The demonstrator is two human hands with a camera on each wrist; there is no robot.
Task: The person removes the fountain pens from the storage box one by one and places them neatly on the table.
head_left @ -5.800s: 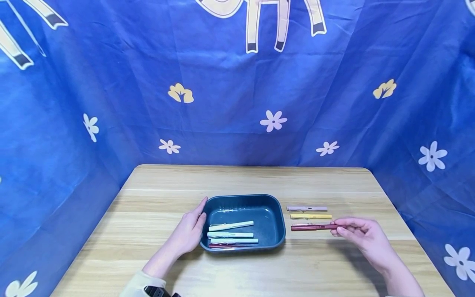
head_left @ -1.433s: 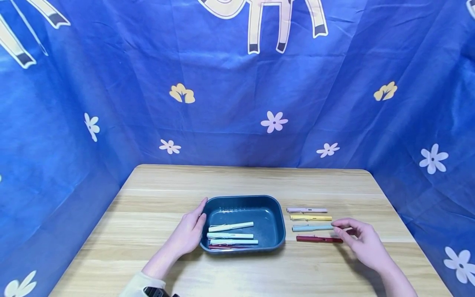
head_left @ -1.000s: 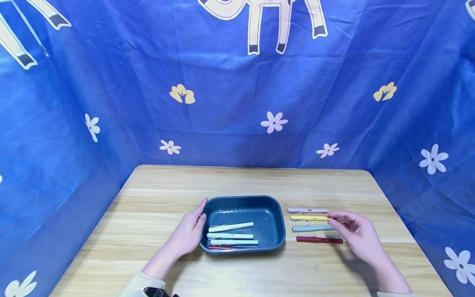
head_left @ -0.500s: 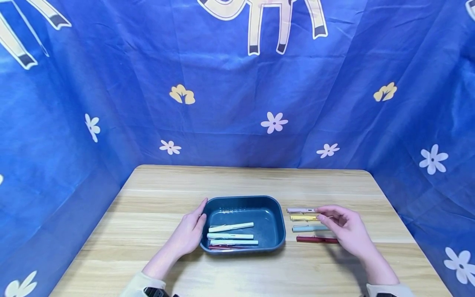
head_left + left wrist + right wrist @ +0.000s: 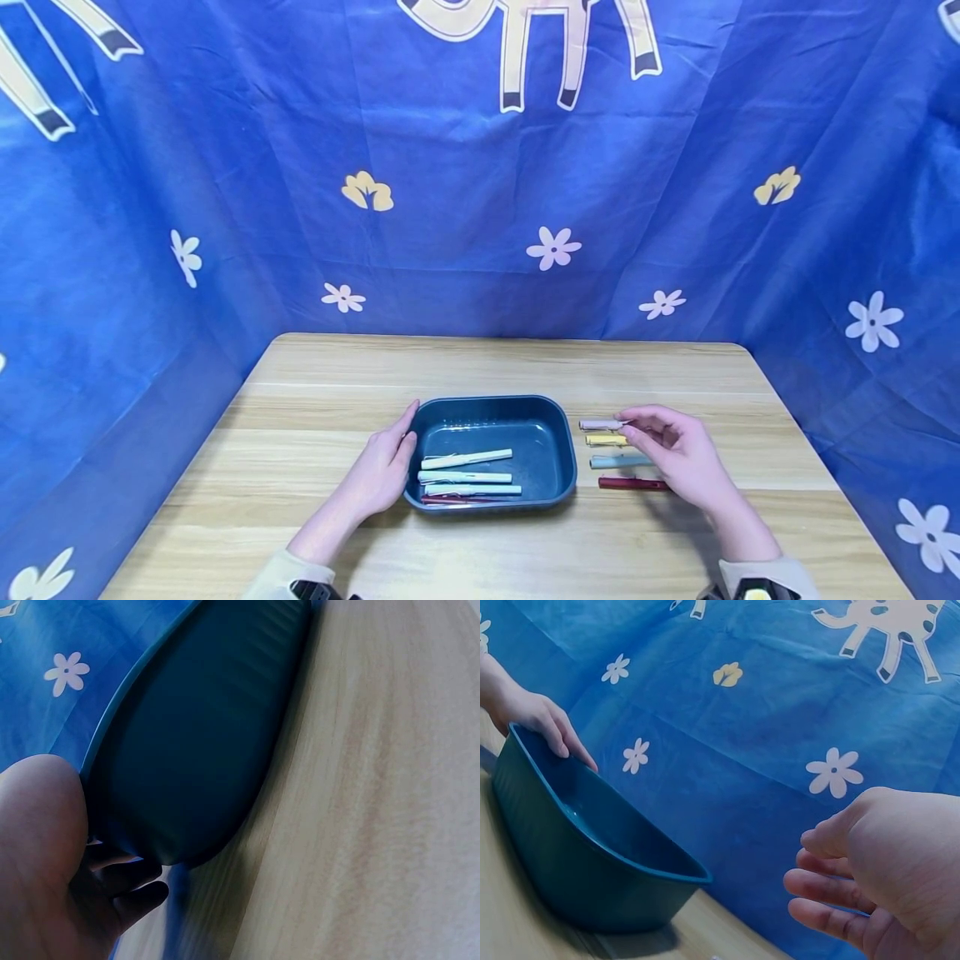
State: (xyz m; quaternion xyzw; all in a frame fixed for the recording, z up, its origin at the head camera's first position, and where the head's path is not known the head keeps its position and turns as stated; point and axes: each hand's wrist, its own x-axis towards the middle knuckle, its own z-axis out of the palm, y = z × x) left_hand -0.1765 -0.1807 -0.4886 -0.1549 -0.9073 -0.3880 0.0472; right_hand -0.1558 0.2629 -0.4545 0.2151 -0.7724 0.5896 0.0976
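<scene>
My left hand [image 5: 384, 468] grips the left end of a dark teal plastic bin [image 5: 543, 493], thumb at the rim and fingers against the outer wall. In the left wrist view, its fingers [image 5: 139, 900] curl below the bin's end. Inside lie several capped pens: a cream one [image 5: 467, 458], pale blue and mint ones, and a dark red one [image 5: 453, 500] by the near wall. My right hand [image 5: 675, 450] hovers with loosely bent fingers over the right ends of a lilac pen [image 5: 596, 425] and a yellow pen [image 5: 603, 439], partly hiding both. In the right wrist view its fingers hold nothing.
Nearer than the yellow pen, a light blue pen [image 5: 618, 461] and a dark red pen [image 5: 630, 483] lie roughly parallel on the wooden table [image 5: 315, 400], right of the bin. A blue patterned cloth [image 5: 480, 292] hangs behind the table and along both sides.
The dark red pen, held by my right hand in the oldest frame, now lies on the table. Since then that hand has moved left and away, from the light blue pen towards the lilac one.
</scene>
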